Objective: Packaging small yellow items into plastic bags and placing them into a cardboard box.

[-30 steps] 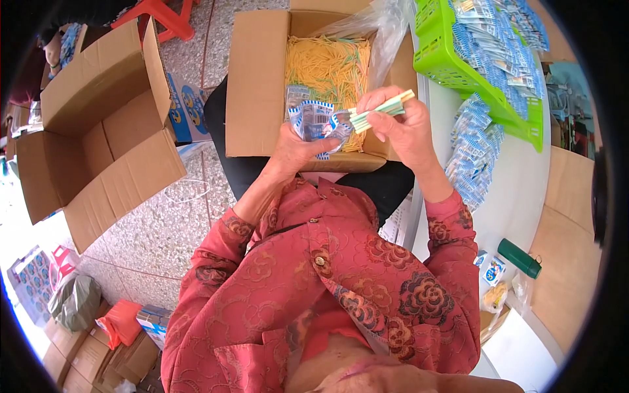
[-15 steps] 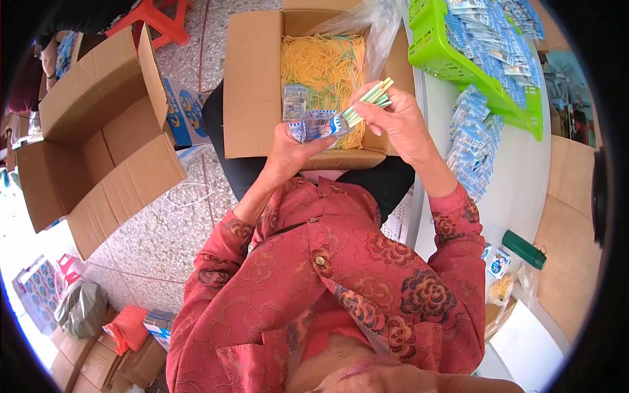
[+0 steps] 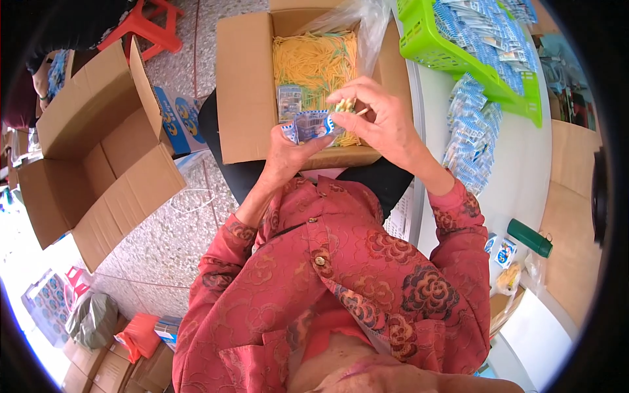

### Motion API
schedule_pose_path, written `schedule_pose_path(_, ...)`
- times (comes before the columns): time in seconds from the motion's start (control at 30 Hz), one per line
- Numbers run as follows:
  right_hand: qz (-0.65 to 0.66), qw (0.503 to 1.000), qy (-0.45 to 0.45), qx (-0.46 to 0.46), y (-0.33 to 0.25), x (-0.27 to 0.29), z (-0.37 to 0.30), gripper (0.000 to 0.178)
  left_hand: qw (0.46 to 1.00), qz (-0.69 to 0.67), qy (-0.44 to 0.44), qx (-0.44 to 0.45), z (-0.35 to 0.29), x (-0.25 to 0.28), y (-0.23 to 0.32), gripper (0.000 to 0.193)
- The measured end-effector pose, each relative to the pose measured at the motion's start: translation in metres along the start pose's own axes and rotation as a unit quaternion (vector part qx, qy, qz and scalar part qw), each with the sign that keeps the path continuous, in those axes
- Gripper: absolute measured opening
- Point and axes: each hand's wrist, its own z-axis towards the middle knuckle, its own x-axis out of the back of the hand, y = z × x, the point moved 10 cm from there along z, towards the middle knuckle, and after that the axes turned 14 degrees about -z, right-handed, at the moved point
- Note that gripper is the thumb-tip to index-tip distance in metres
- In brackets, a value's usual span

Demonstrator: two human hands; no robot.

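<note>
My left hand [image 3: 286, 156] grips a small clear plastic packet [image 3: 309, 124] with blue print, held over the near edge of an open cardboard box [image 3: 244, 92]. Just above the packet, my right hand [image 3: 388, 128] pinches a bundle of short yellow and pale green sticks [image 3: 344, 105], their ends turned toward the packet. One stick pokes out sideways by the fingers. Loose yellow and green sticks [image 3: 304, 62] fill the box. Another printed packet [image 3: 289, 98] lies on them at the left wall.
A green basket [image 3: 452, 56] heaped with blue-and-white packets stands on the white table [image 3: 521, 170] at right, with more packets [image 3: 470, 141] beside it. A green bottle [image 3: 529, 238] lies nearby. An open carton [image 3: 98, 164] stands left; a red stool [image 3: 152, 33] is behind it.
My right hand has turned the stick bundle, so its ends now face the packet instead of pointing up and right. The packet stays in my left hand. The view has shifted slightly.
</note>
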Motion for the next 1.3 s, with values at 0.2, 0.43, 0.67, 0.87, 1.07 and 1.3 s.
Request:
schedule_pose_path(0.2, 0.017, 0.998, -0.010, 0.055, -0.010, 0.010, -0.003, 0.029, 0.999, -0.043, -0.006, -0.026, 0.001, 0.004, -0.002, 0.030)
schedule_pose_path(0.43, 0.123, 0.991, -0.061, 0.000, 0.022, -0.005, -0.010, 0.023, 0.998, -0.039, -0.039, -0.006, 0.001, 0.003, -0.003, 0.038)
schedule_pose_path(0.67, 0.144, 0.989, 0.019, -0.010, 0.011, 0.015, -0.008, 0.014, 0.994, -0.084, -0.045, -0.048, -0.001, 0.004, 0.013, 0.037)
schedule_pose_path(0.87, 0.084, 0.994, 0.073, -0.021, 0.022, 0.035, -0.003, 0.010, 0.995, -0.074, 0.045, -0.043, 0.006, 0.026, 0.007, 0.024)
schedule_pose_path(1.07, 0.155, 0.973, 0.159, -0.060, 0.036, 0.103, 0.004, 0.012, 0.991, -0.105, 0.076, -0.036, -0.002, 0.036, 0.003, 0.025)
schedule_pose_path(1.3, 0.208, 0.922, 0.320, -0.059, 0.100, 0.230, 0.063, 0.018, 0.990, -0.120, 0.068, -0.041, -0.004, 0.033, 0.010, 0.022)
